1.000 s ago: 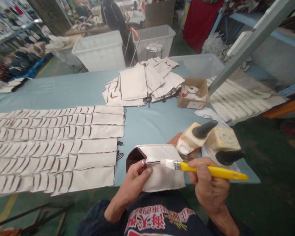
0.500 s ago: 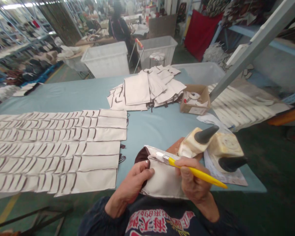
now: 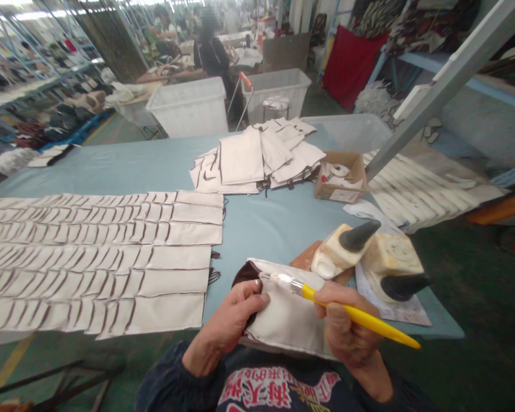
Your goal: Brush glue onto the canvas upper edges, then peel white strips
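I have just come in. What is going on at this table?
A person's left hand holds a cream piece with a dark inside. The right hand grips a yellow-handled brush, its whitish bristles at the piece's edge. Similar pieces lie in overlapping rows to the left, and in a loose pile farther back. Two black-tipped containers are beyond the right hand.

Hands: two, a left hand [image 3: 232,313] and a right hand [image 3: 349,327]
Brush [image 3: 356,317]: one
Held pouch [image 3: 294,320]: one
Rows [image 3: 175,312] of cream pieces: six; the pieces overlap too closely to count
Heap [image 3: 241,157]: one, its pieces too overlapped to count
Tubs [image 3: 392,254]: two
Black cones [image 3: 360,234]: two
Carton [image 3: 340,190]: one
Bins [image 3: 189,109]: three
Stool [image 3: 276,103]: one
Red cloth [image 3: 347,68]: one
Table [image 3: 124,166]: one, blue-topped
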Demonstrator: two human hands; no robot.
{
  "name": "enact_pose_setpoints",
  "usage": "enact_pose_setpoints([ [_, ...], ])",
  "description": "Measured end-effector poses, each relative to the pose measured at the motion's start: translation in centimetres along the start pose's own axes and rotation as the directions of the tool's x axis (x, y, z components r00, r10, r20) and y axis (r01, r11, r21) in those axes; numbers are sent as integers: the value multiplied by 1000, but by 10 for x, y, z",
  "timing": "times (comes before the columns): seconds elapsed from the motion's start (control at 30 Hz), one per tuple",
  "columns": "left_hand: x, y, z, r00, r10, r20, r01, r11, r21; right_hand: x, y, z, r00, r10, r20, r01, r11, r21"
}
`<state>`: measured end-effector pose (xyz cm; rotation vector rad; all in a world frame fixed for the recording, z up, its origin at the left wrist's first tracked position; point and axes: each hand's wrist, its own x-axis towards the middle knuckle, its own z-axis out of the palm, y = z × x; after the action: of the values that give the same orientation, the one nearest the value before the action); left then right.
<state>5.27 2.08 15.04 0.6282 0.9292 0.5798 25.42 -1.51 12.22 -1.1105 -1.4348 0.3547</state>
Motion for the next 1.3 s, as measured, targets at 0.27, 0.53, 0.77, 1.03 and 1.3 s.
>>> enact_pose_setpoints([
  [0.27,-2,-3,2,1000,13,12,-13,1000,9,3,-3,13,996,-73,-52,73,997,-16],
  [0.53,1,-2,-6,999,4,33,-4,1000,-6,5,12,36,999,5,32,2,970,-243],
  [0.77,11,-22,-46,990,140,13,-141,982,126,4,28,35,997,67,-48,-79,945,-318],
  [1.03,3,-50,-64,963,269,15,-219,751,623,3,56,33,968,212,-134,-247,902,-355],
  [1.3,7,-50,-44,965,210,159,-262,705,659,-2,64,36,963,229,-144,-258,937,-235],
])
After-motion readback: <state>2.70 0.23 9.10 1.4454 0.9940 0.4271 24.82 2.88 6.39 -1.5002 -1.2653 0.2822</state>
